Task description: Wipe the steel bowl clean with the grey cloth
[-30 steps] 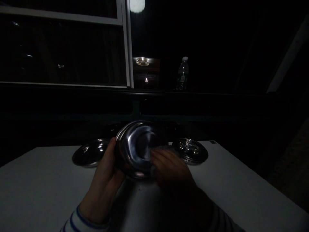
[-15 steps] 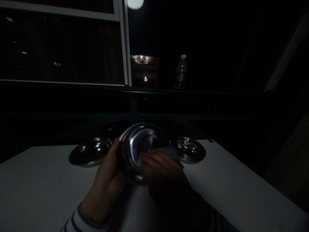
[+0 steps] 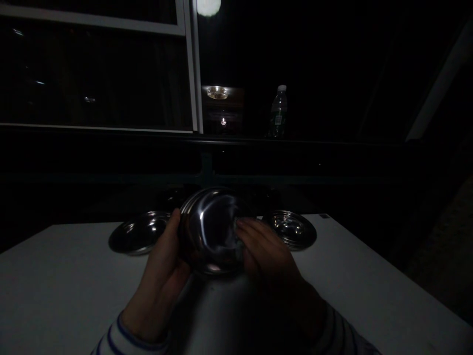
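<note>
A shiny metal bowl [image 3: 212, 231] is held up over the table, tilted with its rounded outside facing me. My left hand [image 3: 162, 273] grips it by the left side, thumb along the rim. Against the bowl's right side, my right hand [image 3: 268, 251] presses a grey patterned cloth [image 3: 239, 241]; its fingers cover most of the cloth, and only a sliver shows. Another metal bowl [image 3: 138, 234] rests on the table to the left, partly behind my left hand. Behind my right hand sits a stack of metal bowls [image 3: 291, 229].
The white table [image 3: 66, 281] spans the foreground in dim light. A plastic bottle [image 3: 279, 112] with a white cap stands on the dark ledge beyond. A window frame [image 3: 192, 69] rises behind, with lamps reflected in the glass. A small dark label [image 3: 323, 216] marks the table's far right corner.
My right hand has moved with the cloth across the bowl, to the right and slightly up. Less of the cloth shows now. My left hand keeps its hold on the bowl.
</note>
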`<state>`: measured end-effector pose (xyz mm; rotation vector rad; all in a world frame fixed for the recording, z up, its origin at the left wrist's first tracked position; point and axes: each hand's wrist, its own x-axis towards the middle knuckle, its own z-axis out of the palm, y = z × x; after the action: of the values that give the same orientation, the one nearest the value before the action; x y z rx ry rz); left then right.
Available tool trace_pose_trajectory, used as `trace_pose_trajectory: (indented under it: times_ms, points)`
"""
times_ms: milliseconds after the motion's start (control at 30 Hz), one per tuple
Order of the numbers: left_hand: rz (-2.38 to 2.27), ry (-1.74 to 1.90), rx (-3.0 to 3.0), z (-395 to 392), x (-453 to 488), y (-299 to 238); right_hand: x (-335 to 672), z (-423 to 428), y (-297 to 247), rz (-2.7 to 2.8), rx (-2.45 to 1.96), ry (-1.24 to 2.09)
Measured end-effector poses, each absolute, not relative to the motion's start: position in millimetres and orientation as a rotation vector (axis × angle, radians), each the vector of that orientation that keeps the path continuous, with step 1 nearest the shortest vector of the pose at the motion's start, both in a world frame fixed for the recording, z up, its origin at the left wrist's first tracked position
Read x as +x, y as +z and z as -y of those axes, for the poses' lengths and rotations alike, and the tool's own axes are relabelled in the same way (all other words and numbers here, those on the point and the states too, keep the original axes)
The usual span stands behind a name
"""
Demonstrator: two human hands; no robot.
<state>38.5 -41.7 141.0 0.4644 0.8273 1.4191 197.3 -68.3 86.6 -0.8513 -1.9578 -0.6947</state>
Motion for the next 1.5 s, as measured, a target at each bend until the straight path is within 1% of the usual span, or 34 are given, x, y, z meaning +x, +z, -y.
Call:
trace_pose_trajectory:
  times_ms: [200, 367, 567, 733, 900, 1100, 1233, 1367, 1500]
  points:
    - [-0.832, 1.311, 0.483, 41, 48, 131, 191, 72, 86, 2.079, -0.849, -0.687]
    - [-0.847, 1.303, 0.502, 42, 49, 131, 194, 68, 88, 1.92, -0.925, -0.745]
    - [-0.834, 1.302, 0.519, 40, 44, 130, 187, 72, 84, 2.093, -0.843, -0.731]
    - [-0.818, 1.347, 0.536, 38, 43, 129, 195, 68, 86, 1.94, -0.98, -0.769]
    - [-0.812, 1.319, 0.497, 37, 37, 135, 185, 70, 78, 2.064, -0.841, -0.742]
    - [-0.815, 1.368, 0.489, 35, 33, 140, 185, 71, 73, 1.944, -0.909, -0.75]
    - [-0.818, 1.32, 0.503, 35, 35, 134, 173, 73, 68, 2.044, -0.793, -0.701]
    - [-0.854, 1.251, 0.579, 38, 40, 132, 179, 72, 76, 1.969, -0.902, -0.785]
    - [-0.859, 1.241, 0.578, 39, 40, 132, 184, 72, 79, 1.953, -0.956, -0.765]
